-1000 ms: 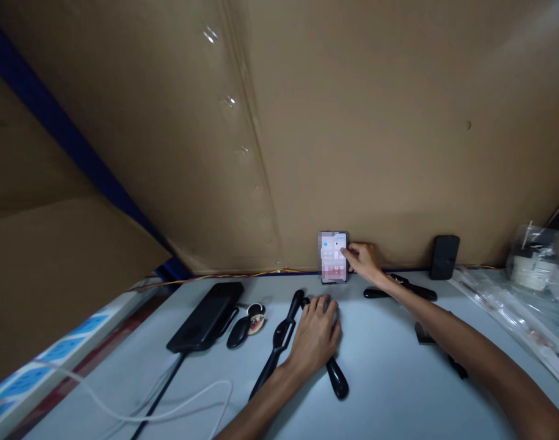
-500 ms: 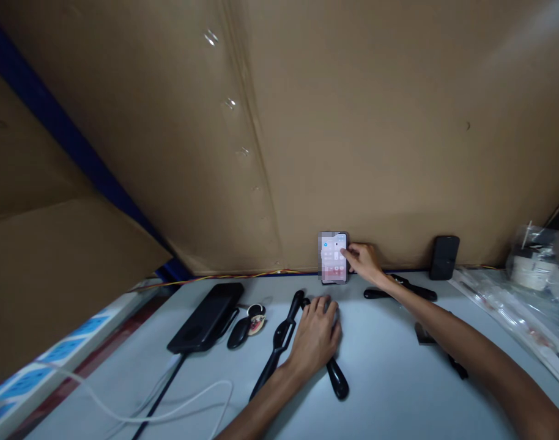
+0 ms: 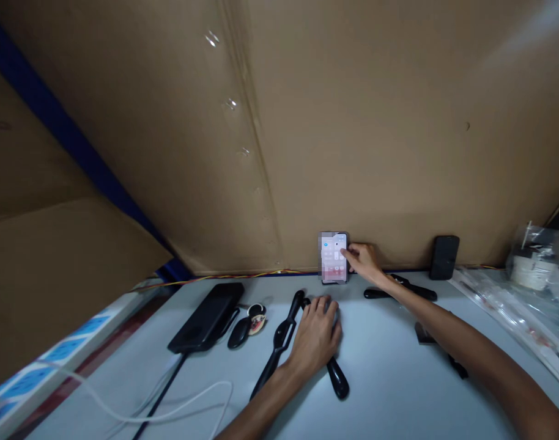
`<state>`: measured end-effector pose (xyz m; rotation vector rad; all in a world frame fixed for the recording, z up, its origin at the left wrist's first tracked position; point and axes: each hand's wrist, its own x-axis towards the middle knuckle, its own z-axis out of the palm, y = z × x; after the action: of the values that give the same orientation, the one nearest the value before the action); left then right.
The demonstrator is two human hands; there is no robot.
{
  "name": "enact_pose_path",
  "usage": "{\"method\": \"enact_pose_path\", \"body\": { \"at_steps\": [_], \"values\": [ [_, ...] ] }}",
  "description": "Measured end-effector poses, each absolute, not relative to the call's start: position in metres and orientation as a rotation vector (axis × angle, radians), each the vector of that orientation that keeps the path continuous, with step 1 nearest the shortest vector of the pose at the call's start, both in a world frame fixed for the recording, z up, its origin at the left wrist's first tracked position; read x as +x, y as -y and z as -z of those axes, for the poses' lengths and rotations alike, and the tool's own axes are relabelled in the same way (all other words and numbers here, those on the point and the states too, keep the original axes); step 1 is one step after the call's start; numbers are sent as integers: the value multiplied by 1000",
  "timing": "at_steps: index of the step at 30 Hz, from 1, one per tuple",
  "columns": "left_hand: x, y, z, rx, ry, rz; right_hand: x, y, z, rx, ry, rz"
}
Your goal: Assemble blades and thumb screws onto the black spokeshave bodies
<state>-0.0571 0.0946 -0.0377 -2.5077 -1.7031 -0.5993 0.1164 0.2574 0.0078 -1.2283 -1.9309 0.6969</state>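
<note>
Two bare hands work over a pale table that ends at a cardboard wall on the far side. At the far left a white power strip runs along the table edge, and a white cable loops near it. To the right lie a black power bank, a dark oval fob and a small round charm. A long black band lies next.

The left hand rests palm down beside the band, fingers flat and close together, covering part of a second black strap that sticks out near its wrist. It grips nothing.

The phone stands upright against the wall, just beyond the left hand, with its screen lit. The right hand touches the screen's right side with its forefinger stretched out and the other fingers curled in.

Further right a small black box leans on the wall, and clear plastic bags lie at the far right.
</note>
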Motion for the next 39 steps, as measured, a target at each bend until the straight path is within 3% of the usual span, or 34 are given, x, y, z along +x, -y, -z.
{"method": "enact_pose_path", "body": {
  "at_steps": [39],
  "values": [
    [-58, -95, 38, -2547, 1706, 675, 117, -260, -6, -1207, 1934, -678]
  ]
}}
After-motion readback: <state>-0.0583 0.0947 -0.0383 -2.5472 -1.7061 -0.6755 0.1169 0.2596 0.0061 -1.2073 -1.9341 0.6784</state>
